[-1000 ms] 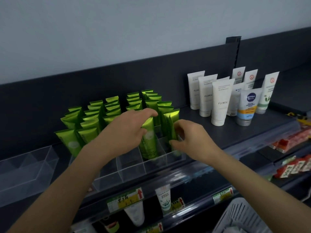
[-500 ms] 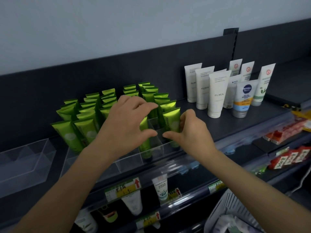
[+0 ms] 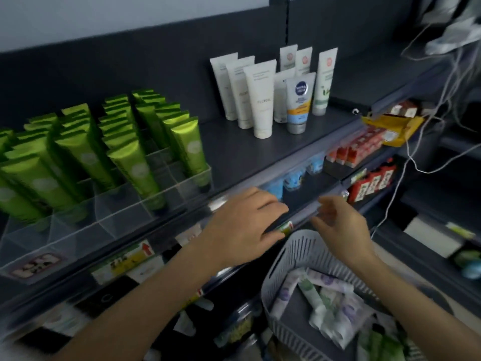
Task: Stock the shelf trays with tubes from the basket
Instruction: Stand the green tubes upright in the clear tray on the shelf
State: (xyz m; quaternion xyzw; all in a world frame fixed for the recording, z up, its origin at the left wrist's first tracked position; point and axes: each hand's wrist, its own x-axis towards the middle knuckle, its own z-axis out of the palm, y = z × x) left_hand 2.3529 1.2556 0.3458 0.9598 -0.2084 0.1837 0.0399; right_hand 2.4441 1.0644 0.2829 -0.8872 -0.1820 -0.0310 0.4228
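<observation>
I see my left hand (image 3: 244, 222) in the middle of the frame, low down, in front of the edge of the dark shelf (image 3: 247, 152). Its palm faces down and its fingers are bent a little and loose, with nothing in them. My right hand (image 3: 341, 230) is just beside it on the right, a bit blurry, over the back rim of the gray basket (image 3: 282, 259). Its fingers are loose and bent too, with the thumb apart from them, and I see nothing in it. The two hands are near each other but do not touch. The basket sits at the lower right of the frame, and pale tubes (image 3: 322, 295) in white, purple and green lie in a pile inside it. On the left side of the frame a clear tray (image 3: 117, 217) with little walls sits on the shelf, and shiny green tubes (image 3: 130, 157) stand in it in rows, caps down, leaning back a bit. In the upper middle, tall white tubes (image 3: 260, 100) stand on the bare shelf, well apart from the tray, with a blue and orange tube (image 3: 298, 102) just beside them. Red boxes (image 3: 364, 149) sit on the shelf below, at the right. White cords (image 3: 416, 152) hang down the right side.
</observation>
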